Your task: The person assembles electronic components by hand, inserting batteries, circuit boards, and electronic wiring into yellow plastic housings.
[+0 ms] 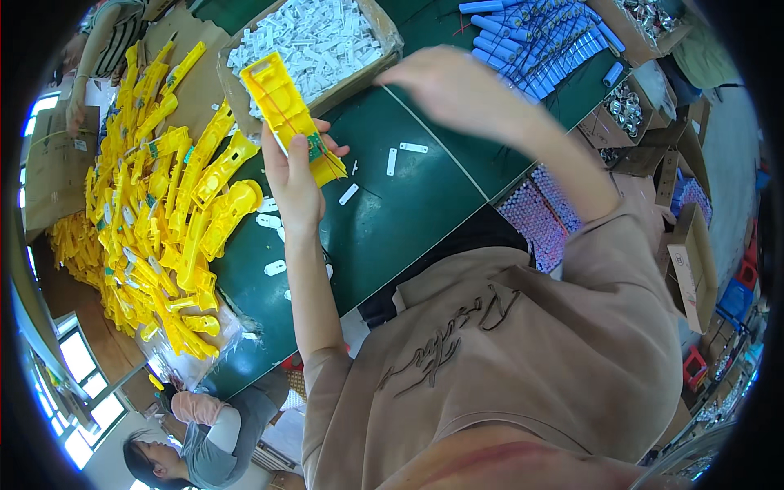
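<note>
My left hand (298, 175) grips a long yellow plastic shell (276, 86), tilted with its hollow inner side showing. A small green circuit board (315, 145) sits in the shell beside my thumb, and a thin red wire runs along the inside. My right hand (437, 86) is over the table, between the carton of white pieces and the blue cylindrical cells. Motion smears its fingers, so what they hold, if anything, is unclear. Below the hands, several small white plastic strips (392, 162) lie loose on the green table (425, 204).
A large heap of yellow shells (163, 204) covers the table's left side. At the back stands a carton (359, 94) full of small white pieces. Wired blue cells (531, 49) lie back right, near boxes of shiny metal parts (625, 110). Another person (220, 441) sits lower left.
</note>
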Motion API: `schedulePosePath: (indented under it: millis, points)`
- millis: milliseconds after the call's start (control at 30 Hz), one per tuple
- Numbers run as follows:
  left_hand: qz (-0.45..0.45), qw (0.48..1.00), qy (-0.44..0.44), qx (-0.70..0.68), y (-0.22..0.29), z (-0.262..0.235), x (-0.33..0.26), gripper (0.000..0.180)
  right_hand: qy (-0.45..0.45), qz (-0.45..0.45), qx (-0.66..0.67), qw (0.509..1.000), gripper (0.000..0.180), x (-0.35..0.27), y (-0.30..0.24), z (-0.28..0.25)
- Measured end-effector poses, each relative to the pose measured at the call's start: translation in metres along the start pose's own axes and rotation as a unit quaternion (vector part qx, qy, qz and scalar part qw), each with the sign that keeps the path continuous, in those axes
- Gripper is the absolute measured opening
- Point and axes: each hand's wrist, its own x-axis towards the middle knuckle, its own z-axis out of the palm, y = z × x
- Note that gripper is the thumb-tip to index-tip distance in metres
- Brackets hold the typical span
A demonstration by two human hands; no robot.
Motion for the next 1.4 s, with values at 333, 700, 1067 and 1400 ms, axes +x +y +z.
schedulePosePath:
  millis: [333,700,1067,1400]
  points:
    - [-0.020,0.998,-0.026,-0.057,-0.006,-0.013,-0.016,0.032,-0.383,-0.143,-0.173,0.896,0.012,-0.008,0.063,-0.046]
    - [-0.010,0.995,-0.032,-0.097,-0.010,-0.015,-0.023,0.039,0.064,0.095,0.175,0.978,0.030,0.012,-0.016,-0.009]
    - [0.030,0.999,-0.043,0.013,-0.013,-0.006,-0.029,0.052,0.155,0.102,0.230,0.955,0.019,0.055,-0.088,0.068]
    - [0.026,0.992,0.007,0.126,-0.025,-0.013,-0.027,0.043,0.250,0.082,0.129,0.956,0.012,0.058,-0.078,0.111]
